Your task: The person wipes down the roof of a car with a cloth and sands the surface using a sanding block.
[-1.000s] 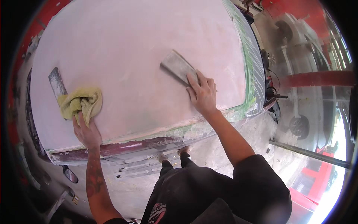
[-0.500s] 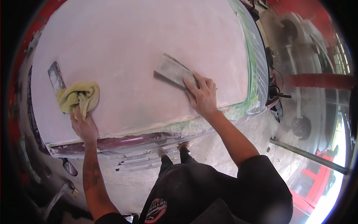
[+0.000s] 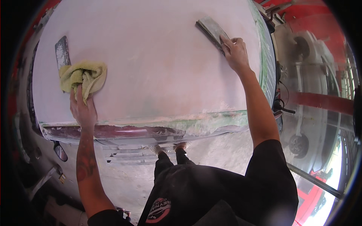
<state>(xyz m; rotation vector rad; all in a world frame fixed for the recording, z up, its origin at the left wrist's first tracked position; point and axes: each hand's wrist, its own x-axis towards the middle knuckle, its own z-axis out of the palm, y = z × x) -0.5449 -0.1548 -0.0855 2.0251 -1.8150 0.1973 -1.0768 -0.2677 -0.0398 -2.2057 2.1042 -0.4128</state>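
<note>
A large panel [image 3: 151,75] of a car, coated in pale pinkish primer, spreads out in front of me. My right hand [image 3: 236,52] grips the near end of a grey sanding block [image 3: 213,31] over its far right part. The block is tilted, its dark long side showing; whether it touches the panel I cannot tell. At the left, my left hand [image 3: 83,111] has its fingers tucked into a bunched yellow-green towel [image 3: 88,73] lying on the panel. A dark, white-speckled flat bar [image 3: 62,51] sticks out beyond the towel, its near end covered.
Green masking tape [image 3: 264,56] and clear film border the panel's right side. Bare maroon paint [image 3: 128,131] shows along the near edge. A car mirror [image 3: 60,151] is at the lower left. To the right are a red bar [image 3: 324,102] and a grey vehicle [image 3: 301,124].
My right hand has carried the sanding block farther away and to the right, tipping it toward its edge. My left hand stays at the towel. The whole view has shifted somewhat.
</note>
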